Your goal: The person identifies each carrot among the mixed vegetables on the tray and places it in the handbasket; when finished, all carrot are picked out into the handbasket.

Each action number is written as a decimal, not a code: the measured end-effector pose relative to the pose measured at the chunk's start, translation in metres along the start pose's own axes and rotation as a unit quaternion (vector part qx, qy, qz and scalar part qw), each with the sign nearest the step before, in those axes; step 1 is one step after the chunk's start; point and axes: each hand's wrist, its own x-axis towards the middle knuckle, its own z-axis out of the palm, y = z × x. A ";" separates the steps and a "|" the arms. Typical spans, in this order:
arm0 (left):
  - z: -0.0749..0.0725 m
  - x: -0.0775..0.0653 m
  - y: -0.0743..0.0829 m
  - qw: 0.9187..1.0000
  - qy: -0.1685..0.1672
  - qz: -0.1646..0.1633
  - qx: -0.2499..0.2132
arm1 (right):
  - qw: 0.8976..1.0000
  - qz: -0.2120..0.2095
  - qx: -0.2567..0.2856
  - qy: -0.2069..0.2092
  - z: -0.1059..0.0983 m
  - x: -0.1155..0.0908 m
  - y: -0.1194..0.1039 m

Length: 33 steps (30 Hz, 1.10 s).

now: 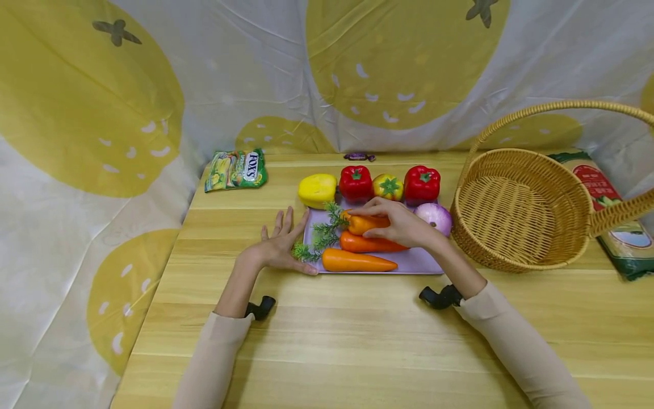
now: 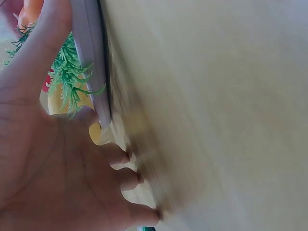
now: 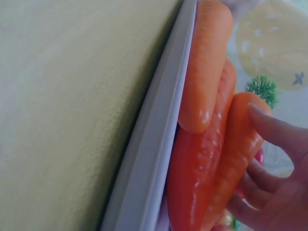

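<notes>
On a lilac tray (image 1: 419, 263) lie three orange carrots with green leafy tops. My right hand (image 1: 402, 224) grips the farthest carrot (image 1: 359, 225), thumb on the near side and fingers on the far side. Nearer to me are a redder carrot (image 1: 360, 243) and a front carrot (image 1: 352, 261) along the tray's near edge. In the right wrist view the held carrot (image 3: 240, 139) leans beside the other two. My left hand (image 1: 278, 248) is spread at the tray's left end, thumb by the near corner. Its fingertips (image 2: 130, 179) meet the tabletop in the left wrist view.
Behind the carrots stand a yellow pepper (image 1: 318, 190), two red peppers and a yellow-red fruit (image 1: 388, 187); a purple onion (image 1: 434, 218) sits at right. Farther right are a wicker basket (image 1: 521, 216) and a large packet (image 1: 631, 233). A candy bag (image 1: 236, 170) lies back left.
</notes>
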 end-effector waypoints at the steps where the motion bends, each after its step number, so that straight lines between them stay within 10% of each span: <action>1: -0.001 -0.001 0.001 1.000 -0.001 -0.002 0.005 | 1.000 0.000 0.001 -0.001 0.000 0.000 0.000; 33: 0.002 0.004 -0.003 1.000 0.002 -0.006 0.018 | 0.995 0.070 0.036 0.062 -0.027 -0.015 -0.037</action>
